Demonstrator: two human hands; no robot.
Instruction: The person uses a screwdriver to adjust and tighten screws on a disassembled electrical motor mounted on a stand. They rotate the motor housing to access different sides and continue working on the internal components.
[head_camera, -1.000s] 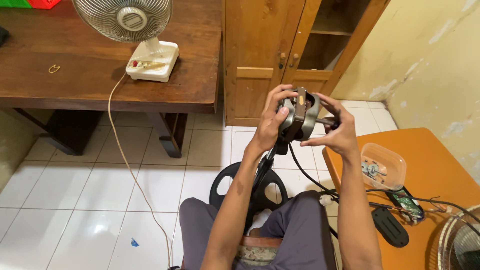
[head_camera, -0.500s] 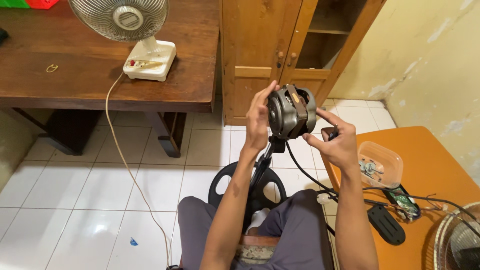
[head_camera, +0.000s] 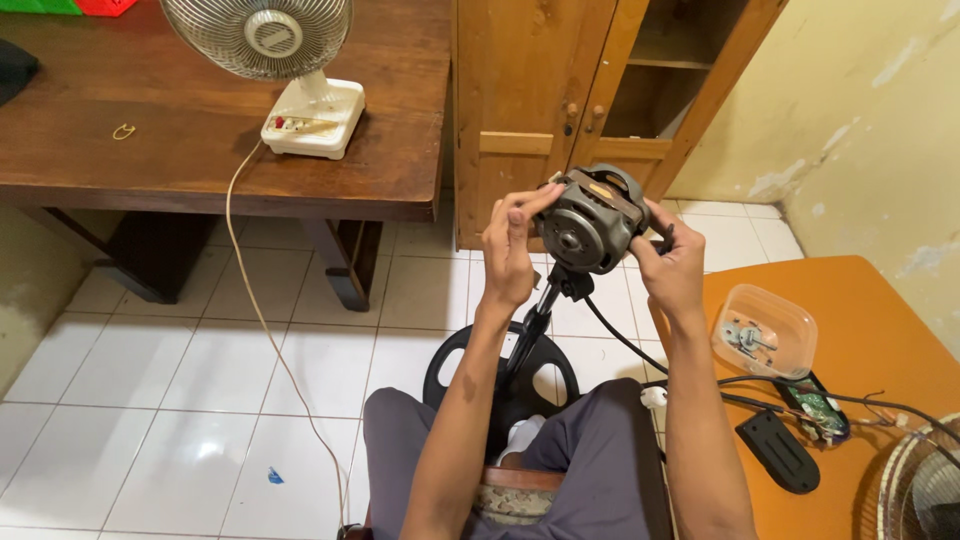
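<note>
We hold the motor (head_camera: 592, 218) up in front of the wooden cabinet (head_camera: 560, 110), both hands clamped on it from opposite sides. Our left hand (head_camera: 511, 247) presses its fingertips against the motor's near rim, and our right hand (head_camera: 671, 262) grips the far side with the thumb over the housing. The motor is a grey, rounded metal casing with a round bearing hub on the face turned toward us and a tan patch showing through the top opening. It sits on a black pole (head_camera: 533, 325) that drops from its underside to a round black base (head_camera: 500, 375) on the white tiles, between our knees. A black cord (head_camera: 618, 335) trails from below the motor toward the orange table (head_camera: 870, 330) at its right, where a clear tub (head_camera: 765, 330) holds small parts.
</note>
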